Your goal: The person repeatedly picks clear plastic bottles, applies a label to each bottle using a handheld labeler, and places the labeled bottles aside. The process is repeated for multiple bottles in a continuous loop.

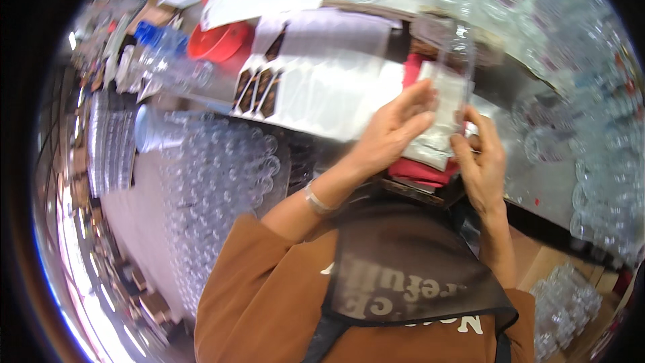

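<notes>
A clear plastic bottle (461, 54) lies lengthwise over a whitish pad (440, 111) on red cloth (423, 172) in front of me. At its near end the fingers of my right hand (482, 154) are curled against it. My left hand (402, 124) is at the pad's left side, fingers stretched out and apart from the thumb, slightly blurred; its fingertips come close to the bottle. I see nothing held in it. Left of the pad lies a pale backing sheet (322, 81) with a few dark labels (257, 91) at its left end.
Many clear bottles (557, 47) crowd the far and right parts of the metal table. A red bowl (218, 42) and a large blue-capped bottle (161, 39) stand far left. Rows of clear bottles (215, 181) fill the lower left. At lower right, bagged clear bottles (568, 302) sit by cardboard.
</notes>
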Available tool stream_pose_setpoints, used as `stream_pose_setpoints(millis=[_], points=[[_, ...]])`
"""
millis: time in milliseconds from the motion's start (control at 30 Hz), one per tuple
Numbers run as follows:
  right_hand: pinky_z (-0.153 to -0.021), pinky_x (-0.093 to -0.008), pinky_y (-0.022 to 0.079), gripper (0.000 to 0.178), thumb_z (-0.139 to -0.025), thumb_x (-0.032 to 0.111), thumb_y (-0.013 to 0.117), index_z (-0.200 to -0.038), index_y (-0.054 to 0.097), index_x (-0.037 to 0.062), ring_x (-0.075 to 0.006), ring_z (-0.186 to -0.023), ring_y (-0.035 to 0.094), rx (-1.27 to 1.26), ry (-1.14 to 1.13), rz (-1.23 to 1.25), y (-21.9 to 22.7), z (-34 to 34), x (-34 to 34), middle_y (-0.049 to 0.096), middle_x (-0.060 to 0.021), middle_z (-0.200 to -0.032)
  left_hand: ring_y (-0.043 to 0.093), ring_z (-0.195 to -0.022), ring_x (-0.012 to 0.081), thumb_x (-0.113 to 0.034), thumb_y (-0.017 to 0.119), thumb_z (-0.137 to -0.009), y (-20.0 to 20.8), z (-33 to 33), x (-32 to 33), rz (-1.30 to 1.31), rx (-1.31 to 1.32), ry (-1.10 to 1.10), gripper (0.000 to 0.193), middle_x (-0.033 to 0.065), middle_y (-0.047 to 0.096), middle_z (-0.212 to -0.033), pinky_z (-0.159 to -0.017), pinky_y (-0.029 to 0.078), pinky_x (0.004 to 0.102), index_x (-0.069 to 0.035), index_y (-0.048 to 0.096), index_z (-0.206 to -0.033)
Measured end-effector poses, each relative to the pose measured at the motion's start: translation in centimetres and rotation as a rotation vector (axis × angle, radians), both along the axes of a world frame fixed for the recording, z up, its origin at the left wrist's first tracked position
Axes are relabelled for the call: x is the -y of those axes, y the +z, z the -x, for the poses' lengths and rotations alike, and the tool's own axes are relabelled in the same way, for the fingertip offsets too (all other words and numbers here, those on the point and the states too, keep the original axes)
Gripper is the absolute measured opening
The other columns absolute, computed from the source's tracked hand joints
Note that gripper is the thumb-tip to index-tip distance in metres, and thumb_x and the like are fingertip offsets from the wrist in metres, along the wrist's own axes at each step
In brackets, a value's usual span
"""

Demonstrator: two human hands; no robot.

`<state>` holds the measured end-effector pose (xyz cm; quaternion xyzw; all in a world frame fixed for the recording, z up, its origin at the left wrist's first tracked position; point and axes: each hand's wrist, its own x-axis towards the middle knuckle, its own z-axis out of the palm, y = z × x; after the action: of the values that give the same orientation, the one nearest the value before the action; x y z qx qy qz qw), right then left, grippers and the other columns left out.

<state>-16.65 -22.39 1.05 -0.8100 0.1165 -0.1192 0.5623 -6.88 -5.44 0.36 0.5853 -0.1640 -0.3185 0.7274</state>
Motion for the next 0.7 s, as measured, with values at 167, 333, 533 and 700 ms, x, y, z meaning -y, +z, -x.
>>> stream_pose_setpoints(millis=[167, 333, 533, 700], points=[[-0.061, -0.0251, 0.050, 0.046, -0.093, 0.006, 0.066, -0.137, 0.055, -0.0045, -0.0089, -0.071, 0.059, -0.117, 0.006, -0.169, -0.3, 0.5, 1.4, 0.062, -0.0107, -0.122, 0.048, -0.138, 0.0284, -0.021, 0.067, -0.096, -1.1, 0.7, -0.6, -0.074, 0.214, 0.133, 0.066, 0.0221, 0.049, -0.149, -0.115, 0.037, 0.0370, 0.007, 0.038, -0.149], [-0.058, -0.0218, 0.046, 0.042, -0.101, 0.014, 0.058, -0.140, 0.053, -0.0022, -0.0063, -0.066, 0.055, -0.111, -0.047, -0.207, -1.9, 2.2, 4.1, 0.067, -0.0107, -0.120, 0.048, -0.135, 0.0400, -0.031, 0.073, -0.090, -2.7, -3.9, -10.9, -0.955, 0.878, 0.533, 0.070, 0.0300, 0.049, -0.145, -0.114, 0.037, 0.0432, 0.007, 0.046, -0.143], [-0.058, -0.0209, 0.045, 0.040, -0.102, 0.014, 0.057, -0.138, 0.055, -0.0016, -0.0059, -0.066, 0.053, -0.131, -0.103, -0.259, -2.0, 2.2, 4.6, 0.067, -0.0106, -0.117, 0.046, -0.133, 0.0459, -0.030, 0.076, -0.086, -3.1, 0.5, -17.8, -1.170, 0.908, 0.348, 0.077, 0.0310, 0.044, -0.147, -0.110, 0.037, 0.0499, 0.007, 0.042, -0.144], [-0.059, -0.0208, 0.045, 0.039, -0.101, 0.013, 0.058, -0.137, 0.056, -0.0020, -0.0056, -0.068, 0.053, -0.091, -0.043, -0.188, -1.7, 1.4, 4.1, 0.068, -0.0093, -0.111, 0.045, -0.138, 0.0381, -0.009, 0.077, -0.080, -3.0, -0.9, -19.8, -1.151, 1.148, 0.298, 0.075, 0.0200, 0.046, -0.151, -0.112, 0.038, 0.0452, 0.000, 0.044, -0.147]])
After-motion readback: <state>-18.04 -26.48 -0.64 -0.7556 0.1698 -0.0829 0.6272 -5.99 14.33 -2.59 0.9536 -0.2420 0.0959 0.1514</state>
